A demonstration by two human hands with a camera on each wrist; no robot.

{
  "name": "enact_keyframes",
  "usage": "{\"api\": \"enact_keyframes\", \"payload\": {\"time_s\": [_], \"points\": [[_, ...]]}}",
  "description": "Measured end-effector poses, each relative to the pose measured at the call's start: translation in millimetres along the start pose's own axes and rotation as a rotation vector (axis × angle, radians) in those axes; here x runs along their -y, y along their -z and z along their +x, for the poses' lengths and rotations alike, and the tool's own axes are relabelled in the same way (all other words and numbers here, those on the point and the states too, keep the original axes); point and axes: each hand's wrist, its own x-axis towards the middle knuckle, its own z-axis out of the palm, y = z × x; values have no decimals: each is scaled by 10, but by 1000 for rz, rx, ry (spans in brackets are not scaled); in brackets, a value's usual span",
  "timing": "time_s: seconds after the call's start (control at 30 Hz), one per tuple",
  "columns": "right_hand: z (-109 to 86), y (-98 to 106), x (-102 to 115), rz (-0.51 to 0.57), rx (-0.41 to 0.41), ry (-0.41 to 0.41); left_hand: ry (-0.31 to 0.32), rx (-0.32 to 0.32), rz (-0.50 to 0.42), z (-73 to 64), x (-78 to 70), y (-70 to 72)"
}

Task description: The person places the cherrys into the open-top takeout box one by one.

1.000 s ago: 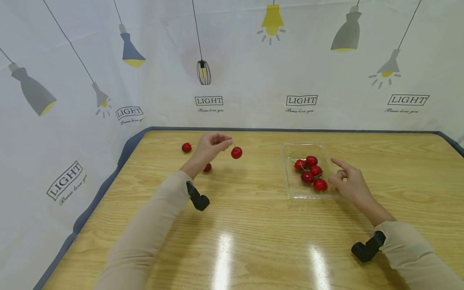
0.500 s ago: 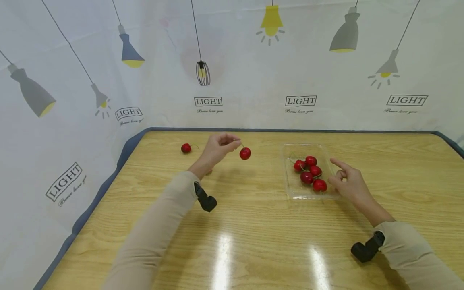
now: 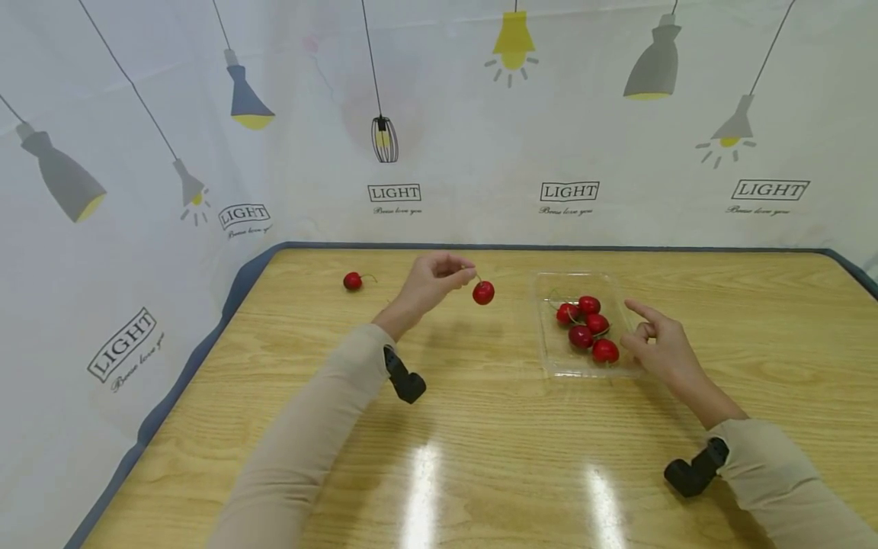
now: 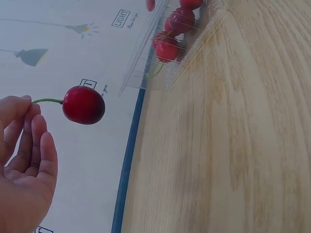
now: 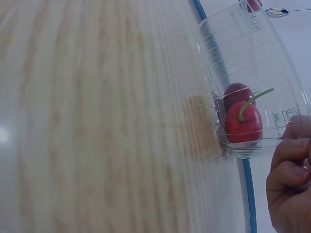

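Observation:
My left hand [image 3: 430, 286] pinches the green stem of a red cherry [image 3: 483, 293], which hangs above the table left of the box. The left wrist view shows this cherry [image 4: 83, 105] out at the stem's end, beyond the fingertips. A clear plastic box [image 3: 545, 335] stands on the table with several red cherries [image 3: 581, 336] inside, some with stems. At its right side, my right hand [image 3: 664, 347] holds the rim, thumb against it and index finger stretched along the edge. The right wrist view shows bent fingers [image 5: 289, 170] at the box's rim.
One more cherry [image 3: 353, 281] with its stem lies on the wooden table [image 3: 507, 442], at the back left. Behind the table's dark blue edge [image 3: 439, 246] hangs a white curtain [image 3: 466, 152] printed with lamps. Each wrist wears a small black camera [image 3: 406, 381].
My left hand has moved right with the cherry, closer to the box. A cherry seen earlier beside the left wrist is now hidden behind the arm. The right hand and box stay put.

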Motion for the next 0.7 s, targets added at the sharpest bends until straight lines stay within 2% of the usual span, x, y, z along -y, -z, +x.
{"api": "enact_keyframes", "payload": {"time_s": [0.27,0.47,0.7], "points": [[-16,-10,19,4,-6,-2,-41,27,31,-9,-27,-75],[-18,-9,27,13,-9,-5,-68,56,3,4,-44,-160],[-11,-19,10,23,-7,-7,-66,62,-27,15,-31,-242]]}}
